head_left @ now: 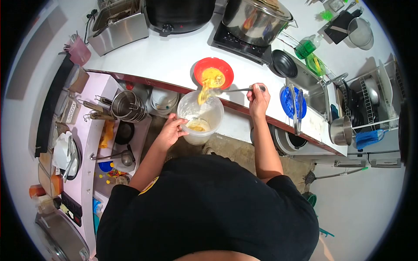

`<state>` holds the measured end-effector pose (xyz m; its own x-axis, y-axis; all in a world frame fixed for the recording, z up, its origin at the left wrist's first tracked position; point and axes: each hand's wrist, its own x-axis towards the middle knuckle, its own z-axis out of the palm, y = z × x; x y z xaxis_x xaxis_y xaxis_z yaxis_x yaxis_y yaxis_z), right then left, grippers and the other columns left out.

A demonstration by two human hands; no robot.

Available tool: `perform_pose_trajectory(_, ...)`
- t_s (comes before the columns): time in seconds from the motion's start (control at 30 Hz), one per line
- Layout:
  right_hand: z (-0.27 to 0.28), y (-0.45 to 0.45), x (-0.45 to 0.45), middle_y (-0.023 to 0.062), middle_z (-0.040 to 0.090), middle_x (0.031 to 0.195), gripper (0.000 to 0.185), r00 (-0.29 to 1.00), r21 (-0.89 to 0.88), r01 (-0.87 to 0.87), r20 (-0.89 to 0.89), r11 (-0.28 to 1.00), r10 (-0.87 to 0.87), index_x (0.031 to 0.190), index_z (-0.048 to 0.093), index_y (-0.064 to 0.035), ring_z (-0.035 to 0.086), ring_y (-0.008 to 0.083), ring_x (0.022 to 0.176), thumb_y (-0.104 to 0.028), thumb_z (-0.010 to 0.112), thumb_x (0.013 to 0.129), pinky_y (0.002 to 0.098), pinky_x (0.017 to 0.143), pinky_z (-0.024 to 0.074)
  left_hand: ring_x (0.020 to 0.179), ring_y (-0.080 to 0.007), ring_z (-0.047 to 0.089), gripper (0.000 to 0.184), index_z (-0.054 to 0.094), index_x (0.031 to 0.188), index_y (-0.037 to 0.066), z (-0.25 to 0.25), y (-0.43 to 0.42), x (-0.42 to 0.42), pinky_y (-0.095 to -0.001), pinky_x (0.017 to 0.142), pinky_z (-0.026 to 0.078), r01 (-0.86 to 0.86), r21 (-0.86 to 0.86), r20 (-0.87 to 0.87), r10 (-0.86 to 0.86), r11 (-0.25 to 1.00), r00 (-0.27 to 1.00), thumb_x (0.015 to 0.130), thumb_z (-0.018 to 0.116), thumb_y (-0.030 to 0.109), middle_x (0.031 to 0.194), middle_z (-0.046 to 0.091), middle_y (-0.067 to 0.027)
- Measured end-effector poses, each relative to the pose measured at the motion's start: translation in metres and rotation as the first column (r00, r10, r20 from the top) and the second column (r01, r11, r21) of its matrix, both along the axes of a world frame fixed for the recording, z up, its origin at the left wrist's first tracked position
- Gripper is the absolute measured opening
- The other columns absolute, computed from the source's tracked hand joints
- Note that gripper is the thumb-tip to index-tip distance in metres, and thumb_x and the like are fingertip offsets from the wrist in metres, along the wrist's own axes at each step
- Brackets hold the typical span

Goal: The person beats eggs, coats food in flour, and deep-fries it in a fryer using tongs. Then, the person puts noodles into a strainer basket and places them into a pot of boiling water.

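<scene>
My left hand (170,130) grips a translucent plastic tub (214,114) by its left side, tilted over the counter's front edge. Some yellow-brown food (198,125) lies in the tub's bottom, and pale smears coat its wall. Closed around the handle of a metal spoon (235,90), my right hand (258,101) is to the right of the tub. The spoon's head is over the tub's far rim, with yellow, lumpy food (203,95) hanging from it. Just beyond, a red bowl (227,68) on the counter contains more of this yellow food.
A steel pot (257,21) stands on an induction cooker (241,43) behind. Right of my hand, tongs (298,108) rest on a blue plate (287,102) near the sink (311,87). Strainer baskets (126,106) and a ladle (126,158) occupy the left shelves.
</scene>
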<state>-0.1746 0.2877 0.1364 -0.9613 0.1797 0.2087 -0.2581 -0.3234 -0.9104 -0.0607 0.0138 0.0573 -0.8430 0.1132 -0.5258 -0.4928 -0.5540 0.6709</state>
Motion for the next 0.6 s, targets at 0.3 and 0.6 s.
perform_pose_trajectory(0.3, 0.022, -0.003, 0.002, 0.0038, 0.052, 0.058, 0.014, 0.999, 0.104, -0.034, -0.02, 0.994, 0.036, 0.082, 0.052, -0.0027, 0.042, 0.0062, 0.046, -0.016, 0.051, 0.087, 0.0189, 0.042, 0.031, 0.06, -0.0044, 0.042, 0.032, 0.038, 0.087, 0.014, 0.005, 0.007, -0.001, -0.0291, 0.053, 0.052, 0.019, -0.021, -0.037, -0.02, 1.0, 0.999, 0.071, 0.065, 0.009, 0.075, 0.045, 0.0026)
perform_pose_trajectory(0.6, 0.026, 0.0, -0.065, 0.0059, 0.054, 0.054, 0.02, 0.979, 0.3, 0.204, -0.033, 0.932, -0.203, 0.076, 0.054, -0.0025, 0.048, 0.0104, 0.044, -0.02, 0.051, 0.085, 0.0236, 0.041, 0.0348, 0.06, -0.0041, 0.041, 0.031, 0.037, 0.087, 0.015, 0.009, 0.006, -0.003, -0.0299, 0.055, 0.051, 0.021, -0.004, -0.024, -0.021, 1.0, 0.999, 0.072, 0.064, 0.012, 0.075, 0.044, 0.0035)
